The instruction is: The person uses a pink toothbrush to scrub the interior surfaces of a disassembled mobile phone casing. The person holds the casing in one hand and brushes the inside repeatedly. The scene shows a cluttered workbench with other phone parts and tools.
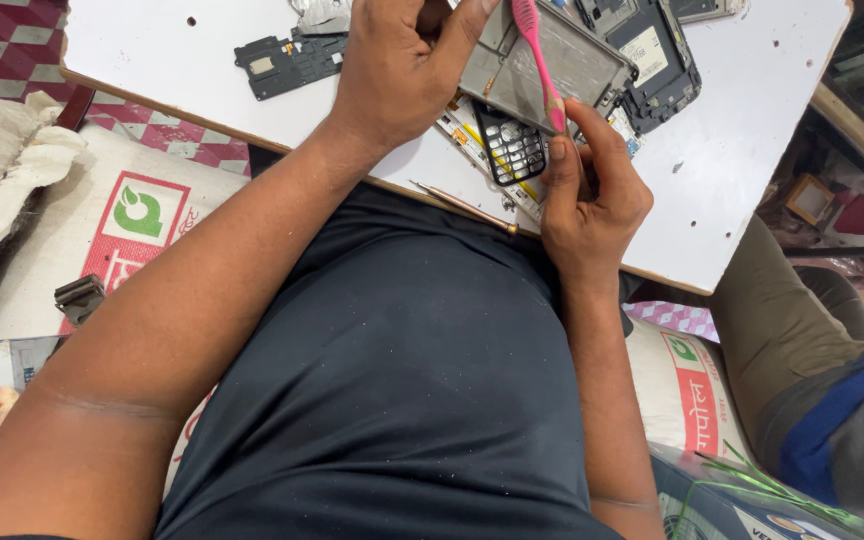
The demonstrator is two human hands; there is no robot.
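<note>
Head view: right hand [592, 205] pinches pink toothbrush [540, 62]; left hand [402, 75] clasps grey phone frame [552, 65].

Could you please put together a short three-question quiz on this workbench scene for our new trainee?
1. True or false: the right hand holds a pink toothbrush.
2. What does the left hand grip? A) a phone frame B) a screwdriver
3. What thin tool lies at the white board's near edge?

Key: 1 true. 2 A, the phone frame. 3 A slim metal tool lying untouched.
</note>
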